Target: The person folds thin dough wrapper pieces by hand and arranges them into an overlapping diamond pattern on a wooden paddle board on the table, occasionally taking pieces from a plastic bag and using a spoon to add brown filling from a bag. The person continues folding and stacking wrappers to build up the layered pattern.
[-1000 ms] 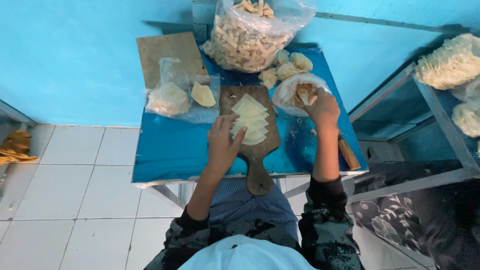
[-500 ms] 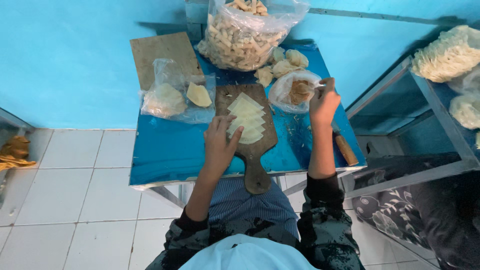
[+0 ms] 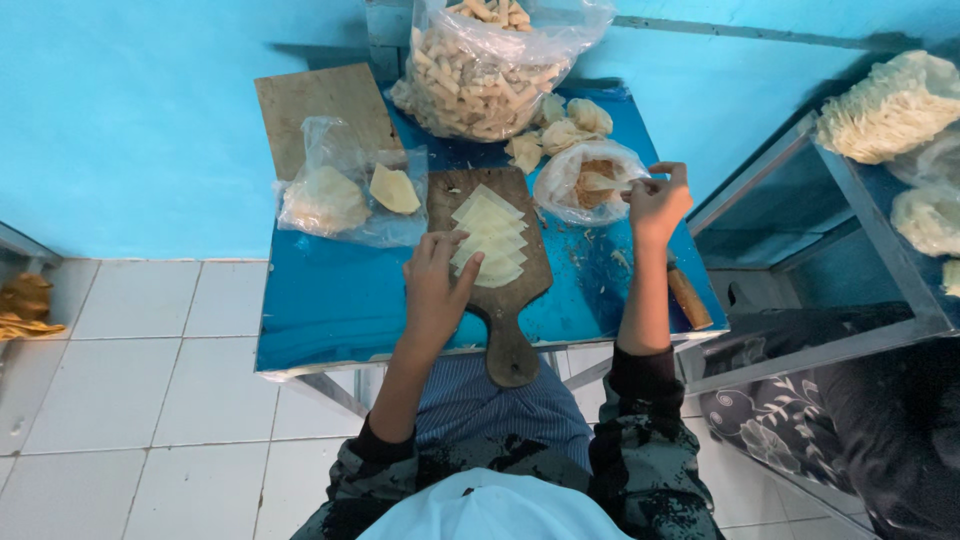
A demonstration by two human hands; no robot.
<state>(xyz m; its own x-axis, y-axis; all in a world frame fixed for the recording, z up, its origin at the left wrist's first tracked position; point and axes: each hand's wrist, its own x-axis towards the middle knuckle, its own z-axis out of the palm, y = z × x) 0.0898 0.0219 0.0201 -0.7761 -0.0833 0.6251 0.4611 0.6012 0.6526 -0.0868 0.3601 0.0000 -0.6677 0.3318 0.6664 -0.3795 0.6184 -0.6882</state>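
We are sitting at a small blue table [image 3: 330, 310]. On the left, a clear bag of pale slices [image 3: 340, 195] is lying beside a wooden cutting board [image 3: 500, 290]. Our left hand [image 3: 437, 285] is resting flat on the board, fingers spread a little, touching a row of thin yellow slices [image 3: 490, 240]. Farther right, our right hand [image 3: 657, 203] is hanging over a small open bag [image 3: 585, 182], its fingers pinching together on a tiny piece that we cannot make out.
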